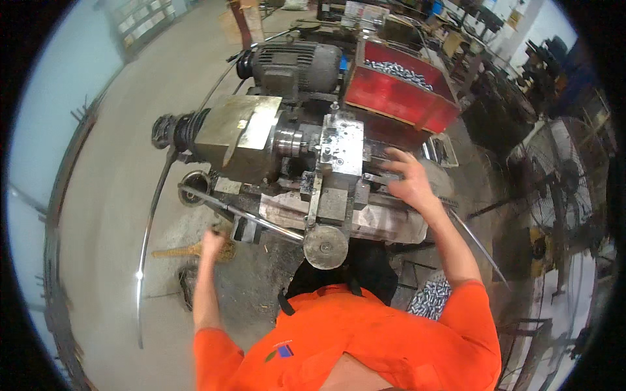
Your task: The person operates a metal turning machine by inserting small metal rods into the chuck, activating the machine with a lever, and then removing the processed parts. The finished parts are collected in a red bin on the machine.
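In front of me stands a small lathe. Its chuck (pixel 290 142) faces a greasy metal tool block (pixel 342 146) on the cross slide. My right hand (pixel 409 181) is at the right side of that block, fingers apart and curved, with nothing seen in them. My left hand (pixel 212 244) is closed, low on the left, beside a small metal bracket (pixel 246 230); what it holds, if anything, is hidden. A long steel lever (pixel 254 218) slants from near the handwheel (pixel 194 188) to a round metal disc (pixel 325 247) close to my body.
An electric motor (pixel 297 67) sits behind the headstock cover (pixel 225 130). A red bin (pixel 404 91) holds several small metal parts. More shiny parts (pixel 430 298) lie low on the right. A fan (pixel 574 182) stands far right; a thin rod (pixel 479 244) sticks out beside my right forearm.
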The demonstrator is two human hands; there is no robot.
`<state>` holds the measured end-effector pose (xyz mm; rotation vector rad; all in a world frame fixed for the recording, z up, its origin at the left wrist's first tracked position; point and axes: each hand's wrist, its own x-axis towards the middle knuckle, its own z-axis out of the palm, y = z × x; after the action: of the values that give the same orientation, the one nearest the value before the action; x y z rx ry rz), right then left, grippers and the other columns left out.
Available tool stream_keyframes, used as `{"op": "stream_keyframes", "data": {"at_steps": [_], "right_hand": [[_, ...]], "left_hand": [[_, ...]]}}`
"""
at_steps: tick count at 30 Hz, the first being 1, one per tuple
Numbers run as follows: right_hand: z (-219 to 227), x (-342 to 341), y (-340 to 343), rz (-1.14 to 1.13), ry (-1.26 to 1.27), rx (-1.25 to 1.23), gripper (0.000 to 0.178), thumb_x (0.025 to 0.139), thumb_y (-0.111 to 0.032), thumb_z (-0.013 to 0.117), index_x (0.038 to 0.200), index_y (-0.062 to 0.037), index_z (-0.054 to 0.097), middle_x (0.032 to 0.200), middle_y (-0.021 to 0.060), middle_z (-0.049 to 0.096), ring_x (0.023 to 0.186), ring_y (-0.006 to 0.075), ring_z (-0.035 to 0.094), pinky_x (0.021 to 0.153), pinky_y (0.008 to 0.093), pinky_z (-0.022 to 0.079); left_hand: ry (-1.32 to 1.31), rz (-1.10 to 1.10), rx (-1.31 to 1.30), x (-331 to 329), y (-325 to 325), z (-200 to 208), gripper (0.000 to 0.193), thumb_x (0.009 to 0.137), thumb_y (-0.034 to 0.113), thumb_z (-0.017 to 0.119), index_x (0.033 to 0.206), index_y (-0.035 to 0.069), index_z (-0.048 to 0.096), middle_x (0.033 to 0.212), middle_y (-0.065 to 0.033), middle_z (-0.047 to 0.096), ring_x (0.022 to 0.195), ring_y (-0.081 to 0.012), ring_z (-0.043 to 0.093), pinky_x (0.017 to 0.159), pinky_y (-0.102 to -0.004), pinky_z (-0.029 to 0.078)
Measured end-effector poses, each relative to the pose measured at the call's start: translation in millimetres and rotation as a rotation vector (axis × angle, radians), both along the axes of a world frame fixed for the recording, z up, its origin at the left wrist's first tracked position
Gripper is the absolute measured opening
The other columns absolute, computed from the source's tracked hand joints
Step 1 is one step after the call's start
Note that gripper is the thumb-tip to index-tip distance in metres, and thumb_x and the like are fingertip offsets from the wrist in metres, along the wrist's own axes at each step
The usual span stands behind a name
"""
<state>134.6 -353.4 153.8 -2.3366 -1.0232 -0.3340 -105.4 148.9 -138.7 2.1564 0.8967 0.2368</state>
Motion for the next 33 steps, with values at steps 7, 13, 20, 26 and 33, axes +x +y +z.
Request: {"op": "stream_keyframes", "data": {"at_steps": [7, 13, 20, 26, 33], "right_hand": [[-55, -50, -194, -0.595, 0.303, -0.076, 0.039, 0.056, -0.011, 0.062, 0.095, -0.0057, 0.069, 0.114, 0.0168, 0.060, 0.104, 0.0330, 0.058, 0.090, 0.0377, 0.046], [-136, -82, -359, -1.050, 0.220, -0.364, 0.048, 0.059, -0.016, 0.068, 0.106, -0.0091, 0.064, 0.112, 0.0160, 0.061, 0.104, 0.0329, 0.057, 0.090, 0.0391, 0.045], [-169, -107, -406, -1.302, 0.341, -0.649, 0.023, 0.066, -0.023, 0.061, 0.082, -0.0065, 0.062, 0.087, 0.0197, 0.064, 0.086, 0.0372, 0.062, 0.076, 0.0441, 0.050], [-191, -189, -353, -1.187, 0.393, -0.581, 0.036, 0.059, -0.026, 0.068, 0.089, -0.0058, 0.063, 0.084, 0.0172, 0.064, 0.082, 0.0361, 0.062, 0.073, 0.0454, 0.050], [-190, -253, -241, -0.953, 0.736, 0.339, 0.024, 0.061, -0.016, 0.057, 0.079, 0.0003, 0.058, 0.059, 0.0066, 0.047, 0.056, 0.0178, 0.044, 0.052, 0.0314, 0.037]], "left_hand": [[0.805, -0.655, 0.748, 71, -50, 39, 0.035, 0.076, 0.028, 0.064, 0.109, 0.017, 0.061, 0.099, -0.0083, 0.066, 0.093, -0.0238, 0.063, 0.072, -0.0399, 0.050], [0.514, -0.446, 0.624, 63, -25, 41, 0.033, 0.076, 0.034, 0.065, 0.106, 0.021, 0.065, 0.097, -0.0070, 0.067, 0.090, -0.0255, 0.064, 0.074, -0.0423, 0.050], [-0.195, 0.014, -0.243, 56, -7, 107, 0.042, 0.090, 0.032, 0.054, 0.107, -0.007, 0.057, 0.074, -0.0171, 0.064, 0.052, -0.0190, 0.061, 0.046, -0.0278, 0.050], [-0.247, 0.145, -0.411, 85, -53, 128, 0.045, 0.089, 0.036, 0.055, 0.093, -0.008, 0.052, 0.062, -0.0137, 0.057, 0.048, -0.0233, 0.062, 0.038, -0.0301, 0.051], [-0.348, 0.201, -0.419, 92, -59, 107, 0.026, 0.089, 0.021, 0.048, 0.093, -0.004, 0.055, 0.067, -0.0113, 0.058, 0.047, -0.0218, 0.059, 0.039, -0.0329, 0.052]]}}
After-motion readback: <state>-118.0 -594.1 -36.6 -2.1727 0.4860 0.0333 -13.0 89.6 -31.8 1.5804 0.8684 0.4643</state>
